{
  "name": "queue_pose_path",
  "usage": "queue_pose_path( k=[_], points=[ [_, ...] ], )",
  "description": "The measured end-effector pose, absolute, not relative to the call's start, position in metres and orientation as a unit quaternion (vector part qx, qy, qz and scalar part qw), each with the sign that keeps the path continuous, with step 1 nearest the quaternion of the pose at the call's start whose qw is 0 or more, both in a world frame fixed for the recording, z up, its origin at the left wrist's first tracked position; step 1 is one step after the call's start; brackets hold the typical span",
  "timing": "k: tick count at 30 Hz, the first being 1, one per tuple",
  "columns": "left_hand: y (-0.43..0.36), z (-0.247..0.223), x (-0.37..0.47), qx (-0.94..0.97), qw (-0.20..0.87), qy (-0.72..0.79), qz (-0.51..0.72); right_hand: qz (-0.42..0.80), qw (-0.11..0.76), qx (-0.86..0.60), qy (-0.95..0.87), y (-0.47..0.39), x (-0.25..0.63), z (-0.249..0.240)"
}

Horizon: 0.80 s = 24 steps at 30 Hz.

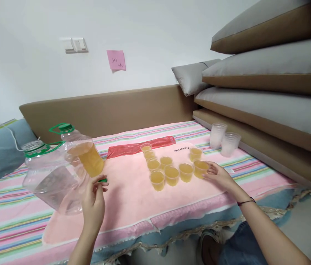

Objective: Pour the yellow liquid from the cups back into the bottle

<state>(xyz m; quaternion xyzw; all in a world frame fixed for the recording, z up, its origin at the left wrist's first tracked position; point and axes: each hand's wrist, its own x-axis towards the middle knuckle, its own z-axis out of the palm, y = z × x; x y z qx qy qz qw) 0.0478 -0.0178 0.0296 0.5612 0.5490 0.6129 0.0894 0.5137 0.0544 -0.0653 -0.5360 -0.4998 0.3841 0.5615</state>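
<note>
Uncapped clear jug (42,184), 8 o'clock. Capped jug (92,160), part yellow liquid, 9. Stacked cups (229,145), 3. Right hand (221,176), 4: fingers half-curled against yellow-filled cup (200,170), grip unclear; similar cups (172,176), 5–6. Left hand (94,197), 8: fingers nearly closed on green cap (103,180).

Mat (133,206): "A new star", dark print near the far edge, right side; upside down from this view.
Pink note (119,65): stuck on wall (155,33); handwritten, dark ink, two lines.
Note, top line: looks like "301".
Note, bottom line: short scrawl, lower right, can't be read surely.
</note>
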Motion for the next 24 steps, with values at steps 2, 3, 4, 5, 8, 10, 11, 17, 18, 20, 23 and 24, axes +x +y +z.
queue_pose_path(
  k=[2, 3, 4, 5, 8, 10, 11, 17, 18, 20, 23, 24],
  points=[
    [-0.023, 0.029, 0.048, 0.567, 0.09, 0.558, 0.599, 0.398, 0.563, -0.52, -0.504, 0.055, 0.508, -0.064],
    [-0.025, 0.028, 0.048, 0.568, 0.091, 0.561, 0.595, 0.402, 0.564, -0.513, -0.506, 0.054, 0.506, -0.063],
    [-0.026, 0.027, 0.047, 0.568, 0.093, 0.564, 0.592, 0.406, 0.564, -0.508, -0.51, 0.054, 0.503, -0.062],
    [-0.028, 0.025, 0.046, 0.566, 0.098, 0.567, 0.59, 0.407, 0.564, -0.502, -0.514, 0.054, 0.501, -0.061],
    [-0.032, 0.023, 0.042, 0.56, 0.111, 0.587, 0.574, 0.41, 0.569, -0.486, -0.522, 0.053, 0.496, -0.058],
    [-0.035, 0.023, 0.04, 0.555, 0.116, 0.606, 0.558, 0.411, 0.573, -0.482, -0.519, 0.053, 0.494, -0.057],
    [-0.037, 0.024, 0.039, 0.552, 0.114, 0.614, 0.553, 0.411, 0.575, -0.485, -0.516, 0.053, 0.494, -0.057],
    [-0.045, 0.025, 0.031, 0.578, 0.002, 0.599, 0.555, 0.417, 0.585, -0.5, -0.483, 0.05, 0.493, -0.058],
    [-0.046, 0.026, 0.03, 0.583, -0.044, 0.585, 0.562, 0.426, 0.579, -0.503, -0.48, 0.049, 0.493, -0.059],
    [-0.048, 0.027, 0.025, 0.569, -0.145, 0.567, 0.578, 0.439, 0.567, -0.517, -0.467, 0.048, 0.494, -0.062],
    [-0.049, 0.029, 0.014, 0.485, -0.258, 0.589, 0.592, 0.442, 0.559, -0.531, -0.46, 0.049, 0.496, -0.067],
    [-0.049, 0.03, 0.008, 0.457, -0.28, 0.603, 0.591, 0.433, 0.557, -0.532, -0.468, 0.049, 0.497, -0.068]
  ],
)
